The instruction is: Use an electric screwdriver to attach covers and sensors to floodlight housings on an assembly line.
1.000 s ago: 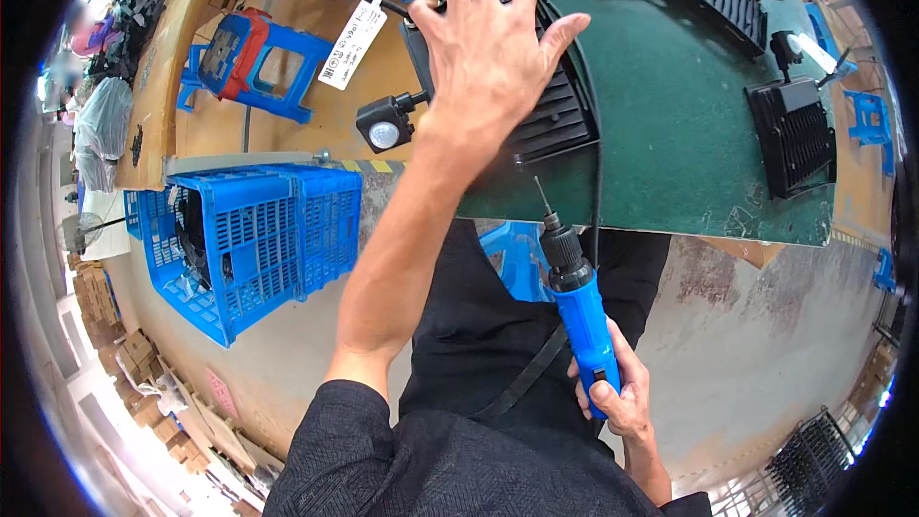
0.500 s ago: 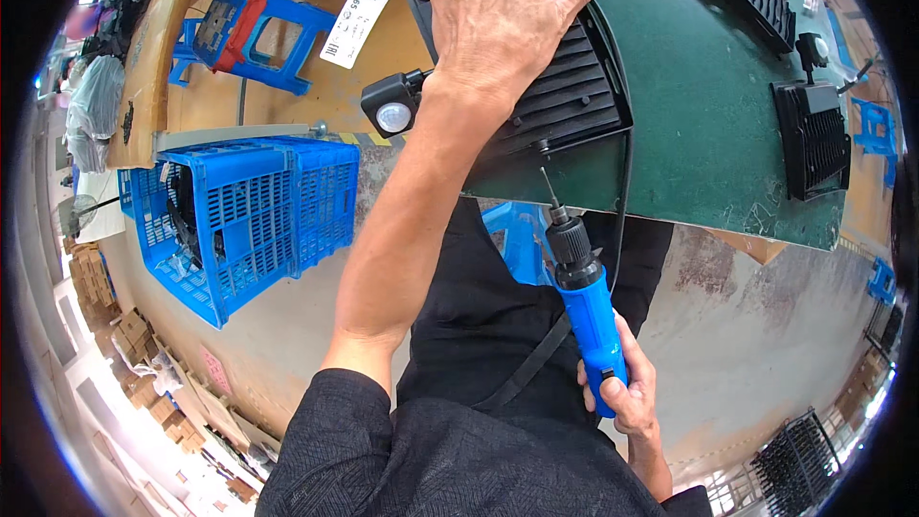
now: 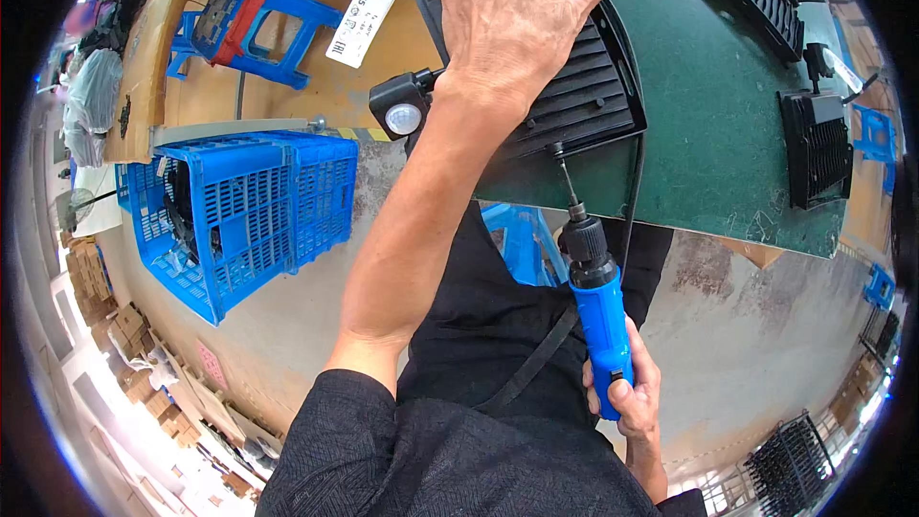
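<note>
Head view: splayed the left hand (image 3: 507, 33), palm down, at twelve o'clock across a black ribbed housing (image 3: 592, 86) reaching toward one. Gripped a blue electric screwdriver (image 3: 603, 321) at four in the right hand (image 3: 637, 402), with the thumb beside the dark switch (image 3: 616, 375). Aimed the bit (image 3: 569, 182) toward twelve, with the tip at the housing's near edge; could not tell whether touching. Showed at eleven a white tag (image 3: 364, 14) bearing dark print and symbols, and a black sensor (image 3: 391, 96) with a white dome (image 3: 403, 119). Rested the housing on a green tabletop (image 3: 708, 153), with a similar ribbed unit (image 3: 818, 148) between two and three. Took in a blue crate (image 3: 260, 215) at nine.
</note>
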The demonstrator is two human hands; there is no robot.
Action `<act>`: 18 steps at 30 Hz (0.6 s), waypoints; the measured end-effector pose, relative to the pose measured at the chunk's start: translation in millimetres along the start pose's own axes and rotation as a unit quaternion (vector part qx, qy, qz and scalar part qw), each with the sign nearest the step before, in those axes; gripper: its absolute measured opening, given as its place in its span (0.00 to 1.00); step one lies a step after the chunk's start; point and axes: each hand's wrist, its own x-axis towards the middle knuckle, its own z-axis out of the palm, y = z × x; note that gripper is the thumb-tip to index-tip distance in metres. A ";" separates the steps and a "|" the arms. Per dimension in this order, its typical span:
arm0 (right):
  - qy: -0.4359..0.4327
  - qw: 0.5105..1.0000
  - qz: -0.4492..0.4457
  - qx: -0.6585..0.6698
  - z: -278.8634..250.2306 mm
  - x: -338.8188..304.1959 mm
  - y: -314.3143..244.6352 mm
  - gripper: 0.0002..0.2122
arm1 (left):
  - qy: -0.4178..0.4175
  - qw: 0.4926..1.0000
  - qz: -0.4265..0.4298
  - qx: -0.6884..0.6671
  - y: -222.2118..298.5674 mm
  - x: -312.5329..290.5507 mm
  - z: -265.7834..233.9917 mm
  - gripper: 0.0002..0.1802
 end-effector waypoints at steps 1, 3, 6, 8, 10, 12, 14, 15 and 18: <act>0.000 1.000 0.000 0.000 -1.8 -0.2 -0.4 0.48 | -0.013 1.000 -0.002 0.004 2.3 0.7 -3.6 0.34; -0.006 1.000 -0.002 0.000 -3.8 -0.6 -1.3 0.48 | -0.012 1.000 -0.003 0.006 1.9 1.3 -3.7 0.34; -0.004 1.000 0.006 -0.005 -0.3 3.8 -7.8 0.47 | -0.005 1.000 -0.003 0.009 1.4 1.5 -2.4 0.34; 0.013 0.999 -0.010 -0.048 1.9 1.9 -4.9 0.47 | 0.002 1.000 -0.006 0.011 -0.3 1.2 -0.4 0.34; 0.029 0.995 -0.027 -0.094 4.4 -1.7 1.1 0.46 | 0.025 1.000 -0.001 0.017 -0.8 0.9 2.5 0.33; 0.072 0.977 -0.066 -0.188 5.0 -6.6 7.3 0.45 | 0.011 1.000 -0.004 0.011 1.4 2.5 1.2 0.32; 0.082 0.971 -0.062 -0.214 5.5 -11.7 10.6 0.44 | 0.120 0.980 0.011 0.161 3.8 3.5 9.2 0.31; 0.084 0.974 -0.065 -0.201 5.1 -13.5 12.4 0.44 | -0.017 0.999 -0.029 0.019 1.4 3.9 1.3 0.32; 0.077 0.977 -0.068 -0.189 6.3 -14.0 11.2 0.43 | 0.089 0.995 -0.039 0.008 -4.2 -2.8 24.1 0.34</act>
